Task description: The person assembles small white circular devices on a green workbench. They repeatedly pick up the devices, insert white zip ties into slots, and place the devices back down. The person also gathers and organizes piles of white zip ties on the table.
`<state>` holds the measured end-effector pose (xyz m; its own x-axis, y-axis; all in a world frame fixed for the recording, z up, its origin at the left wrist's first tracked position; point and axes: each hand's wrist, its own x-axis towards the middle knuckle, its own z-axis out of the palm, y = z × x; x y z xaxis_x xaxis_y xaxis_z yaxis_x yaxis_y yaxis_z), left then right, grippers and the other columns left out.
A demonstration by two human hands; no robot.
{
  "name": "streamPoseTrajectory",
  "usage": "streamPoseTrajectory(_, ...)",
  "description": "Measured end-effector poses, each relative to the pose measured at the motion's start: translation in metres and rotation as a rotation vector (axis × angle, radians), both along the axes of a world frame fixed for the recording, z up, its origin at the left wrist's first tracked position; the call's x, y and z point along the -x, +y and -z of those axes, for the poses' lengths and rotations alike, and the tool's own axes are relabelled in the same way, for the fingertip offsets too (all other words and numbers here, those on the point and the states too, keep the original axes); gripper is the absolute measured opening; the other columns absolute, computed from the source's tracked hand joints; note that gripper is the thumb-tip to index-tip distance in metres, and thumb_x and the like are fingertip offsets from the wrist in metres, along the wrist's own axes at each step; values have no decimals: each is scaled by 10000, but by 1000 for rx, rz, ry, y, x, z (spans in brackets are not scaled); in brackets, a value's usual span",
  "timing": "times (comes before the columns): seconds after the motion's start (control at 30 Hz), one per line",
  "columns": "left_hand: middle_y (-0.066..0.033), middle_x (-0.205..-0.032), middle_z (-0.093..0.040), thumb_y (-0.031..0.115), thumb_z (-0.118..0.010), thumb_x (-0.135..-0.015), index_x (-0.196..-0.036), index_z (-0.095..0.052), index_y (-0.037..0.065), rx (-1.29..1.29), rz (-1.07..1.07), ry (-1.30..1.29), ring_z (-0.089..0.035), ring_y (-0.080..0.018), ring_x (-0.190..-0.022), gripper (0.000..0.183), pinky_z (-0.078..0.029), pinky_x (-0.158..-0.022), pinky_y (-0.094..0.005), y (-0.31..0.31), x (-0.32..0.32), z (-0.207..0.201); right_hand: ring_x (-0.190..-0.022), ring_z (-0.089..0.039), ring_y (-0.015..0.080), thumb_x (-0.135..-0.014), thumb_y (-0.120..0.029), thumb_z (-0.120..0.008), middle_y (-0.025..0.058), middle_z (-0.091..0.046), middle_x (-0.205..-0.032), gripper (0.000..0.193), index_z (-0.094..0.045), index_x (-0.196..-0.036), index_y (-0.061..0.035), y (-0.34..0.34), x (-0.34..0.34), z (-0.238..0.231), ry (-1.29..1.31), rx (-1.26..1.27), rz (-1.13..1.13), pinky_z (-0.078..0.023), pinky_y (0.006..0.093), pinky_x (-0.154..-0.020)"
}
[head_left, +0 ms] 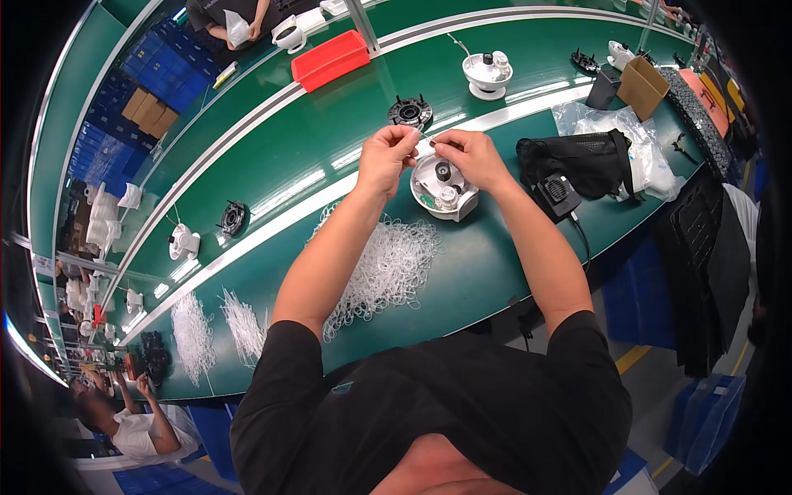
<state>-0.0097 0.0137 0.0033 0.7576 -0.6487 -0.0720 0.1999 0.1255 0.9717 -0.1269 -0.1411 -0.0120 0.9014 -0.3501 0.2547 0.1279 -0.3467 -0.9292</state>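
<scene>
Both my hands are raised over a white, bowl-shaped appliance housing point(469, 202) on the green bench. Inside it show a black round knob-like part, a white round part and a bit of green. My left hand point(384, 158) is closed in a pinch on a thin white wire point(425, 134) at the housing's far side. Close beside it, my right hand point(472, 157) pinches too, with a small dark bit showing at the fingertips; what it holds is too small to make out. Just beyond my fingers lies a black round base part point(411, 110).
A heap of looped white strands point(388, 268) lies beside my left forearm, straighter bundles point(241, 326) farther left. To the right are a black pouch point(573, 161), a black device point(557, 195) with a cable, and plastic bags. A conveyor beyond carries more housings point(487, 76). Other people work nearby.
</scene>
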Motion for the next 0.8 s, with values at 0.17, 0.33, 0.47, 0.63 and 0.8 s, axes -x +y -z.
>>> streamPoseTrajectory(0.17,-28,-774,-657,112,-752,-887,-934,-683,10,-131,49,-166,-576,-88,-643,132,-478,-551,-234,-5,4,3,-736,-648,116,-900,-143,-674,77,-726,-830,201,-722,-1028,4,-1,2,0,5,-25,13,-518,289,-685)
streamPoseTrajectory(0.33,-33,-750,-656,104,-764,-872,-907,-694,-5,-155,50,-188,-552,-83,-598,134,-440,-522,-229,-4,5,5,-735,-659,122,-894,-133,-676,91,-729,-829,190,-727,-1021,0,-2,3,0,10,-11,18,-520,286,-680)
streamPoseTrajectory(0.47,-32,-744,-656,99,-768,-868,-900,-694,-7,-182,36,-196,-540,-77,-585,133,-420,-515,-220,-7,8,2,-737,-667,125,-888,-126,-682,101,-734,-831,183,-730,-1011,1,0,5,-6,25,25,30,-524,284,-683)
streamPoseTrajectory(0.63,-36,-763,-670,110,-782,-858,-889,-693,-4,-242,26,-301,-570,-74,-623,148,-441,-535,-221,-7,8,5,-760,-667,125,-888,-130,-690,90,-728,-838,192,-727,-1027,-3,1,5,-3,-21,32,30,-526,288,-699)
streamPoseTrajectory(0.8,-47,-774,-684,130,-784,-859,-852,-698,-10,-377,52,-414,-598,-70,-658,165,-481,-571,-235,-7,10,4,-768,-639,116,-905,-149,-685,58,-700,-867,233,-700,-1089,-6,-3,1,5,-40,-196,-93,-512,271,-699)
